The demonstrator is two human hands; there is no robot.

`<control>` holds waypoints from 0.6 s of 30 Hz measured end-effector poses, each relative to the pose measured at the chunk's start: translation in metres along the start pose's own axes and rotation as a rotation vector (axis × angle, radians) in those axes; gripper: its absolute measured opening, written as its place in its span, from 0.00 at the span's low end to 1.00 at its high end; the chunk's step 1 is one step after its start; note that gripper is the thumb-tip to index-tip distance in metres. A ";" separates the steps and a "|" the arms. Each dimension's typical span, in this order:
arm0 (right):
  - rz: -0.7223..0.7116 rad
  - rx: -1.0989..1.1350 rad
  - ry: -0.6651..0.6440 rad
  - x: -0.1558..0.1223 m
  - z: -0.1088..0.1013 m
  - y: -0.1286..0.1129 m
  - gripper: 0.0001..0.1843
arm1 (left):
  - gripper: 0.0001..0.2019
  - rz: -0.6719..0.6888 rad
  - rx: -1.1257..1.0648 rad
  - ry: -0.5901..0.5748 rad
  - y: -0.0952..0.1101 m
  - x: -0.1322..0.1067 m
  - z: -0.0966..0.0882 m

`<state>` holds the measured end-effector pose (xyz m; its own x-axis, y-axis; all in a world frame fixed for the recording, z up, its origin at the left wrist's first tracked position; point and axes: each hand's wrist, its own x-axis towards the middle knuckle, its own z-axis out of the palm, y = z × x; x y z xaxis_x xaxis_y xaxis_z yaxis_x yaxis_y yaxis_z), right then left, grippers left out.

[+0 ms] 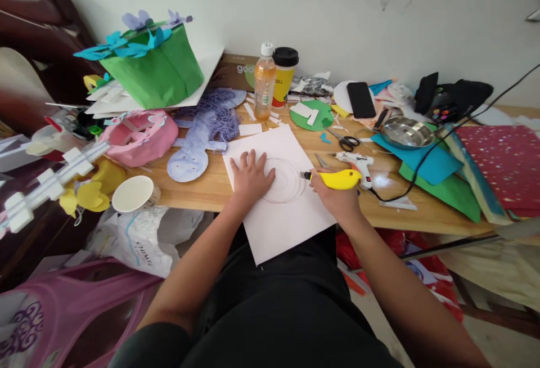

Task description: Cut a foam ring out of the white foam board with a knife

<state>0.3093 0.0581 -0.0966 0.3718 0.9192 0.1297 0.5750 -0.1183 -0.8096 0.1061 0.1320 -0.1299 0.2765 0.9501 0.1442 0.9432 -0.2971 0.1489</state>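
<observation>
Head view, work surface: white foam sheet [282,210] lying flat on the wooden table [202,188], near edge overhanging toward the lap.
Head view, marking: faint double circle [283,180] drawn on the sheet, both rings visible and apparently closed.
Head view, left hand [251,175]: flat on the sheet, palm down, fingers [248,159] spread wide, gripping nothing; fingertips just left of the circle, thumb touching its left rim.
Head view, right hand [333,193]: closed around the yellow utility knife [335,179], fingers curled fully about the handle.
Head view, blade end: dark tip pointing left, at or just beside the right rim of the circle; contact with the sheet too small to tell.
Head view, progress (judged): outline complete; no cut line or lifted piece discernible, so cutting judged at its start or barely begun, nearly the whole circumference left.
Head view, sheet relative to fingers: circle between the two hands, left fingers bearing on the sheet beside it, right fingers clear of the sheet surface above its right edge.
Head view, right of the knife: white glue gun [358,161] just beyond the right hand, black cord trailing off to the right.
Head view, behind the sheet: scissors [346,142], orange drink bottle [264,82] and yellow cup [284,75], well apart from both hands.
Head view, left margin: paper cup [133,193] on its side near the table edge.
</observation>
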 end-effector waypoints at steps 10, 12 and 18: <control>-0.048 0.008 0.027 -0.004 -0.001 0.009 0.15 | 0.30 -0.001 0.022 -0.008 0.000 0.000 -0.001; -0.073 0.023 0.042 -0.004 -0.001 0.010 0.17 | 0.30 0.001 0.023 -0.010 0.000 0.000 -0.001; -0.047 0.004 -0.024 -0.001 -0.001 0.013 0.15 | 0.30 -0.007 0.034 -0.038 0.000 0.000 -0.002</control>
<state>0.3170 0.0552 -0.1072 0.3268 0.9325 0.1540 0.5886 -0.0733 -0.8051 0.1061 0.1320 -0.1274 0.2756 0.9554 0.1059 0.9508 -0.2871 0.1163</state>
